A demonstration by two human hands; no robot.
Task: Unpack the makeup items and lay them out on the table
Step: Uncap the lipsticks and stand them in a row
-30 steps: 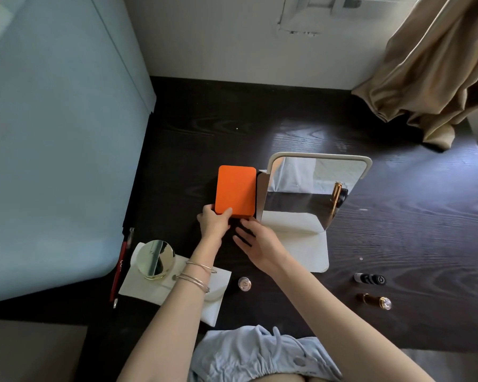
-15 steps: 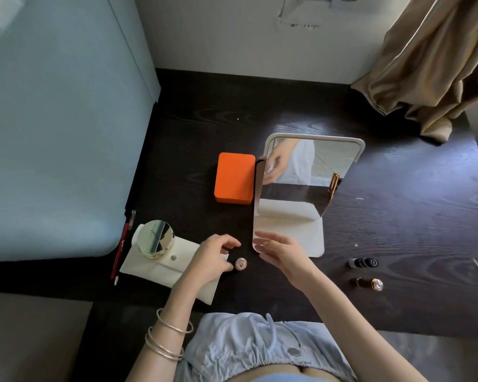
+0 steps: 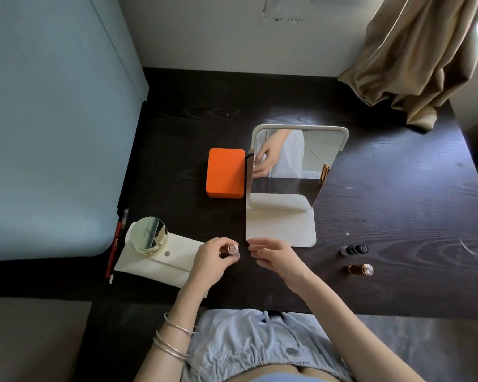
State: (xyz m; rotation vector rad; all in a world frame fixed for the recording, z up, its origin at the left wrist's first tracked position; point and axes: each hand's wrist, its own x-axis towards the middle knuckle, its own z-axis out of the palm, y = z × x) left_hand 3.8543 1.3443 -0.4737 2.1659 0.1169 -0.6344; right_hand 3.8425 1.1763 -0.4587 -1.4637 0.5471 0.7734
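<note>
The left hand (image 3: pixel 214 260) pinches a small, light, smooth lipstick (image 3: pixel 231 250) by its sides, the right hand (image 3: pixel 273 256) relaxed, empty

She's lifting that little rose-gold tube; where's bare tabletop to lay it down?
Free: dark table right of the mirror, behind the two small bottles; also behind the orange box. Crowded: near left, with pouch, gold compact, red pencil.

**One head camera, looking steeply down**

A single wide-angle view from the person's head faces forward and down over the dark wood-grain table (image 3: pixel 398 188), near enough that both forearms enter from the bottom edge. The light-blue shorts (image 3: pixel 260 346) fill the lower frame; the pale wall (image 3: pixel 232 37) and the tan curtain (image 3: pixel 414 56) close off the top.
</note>
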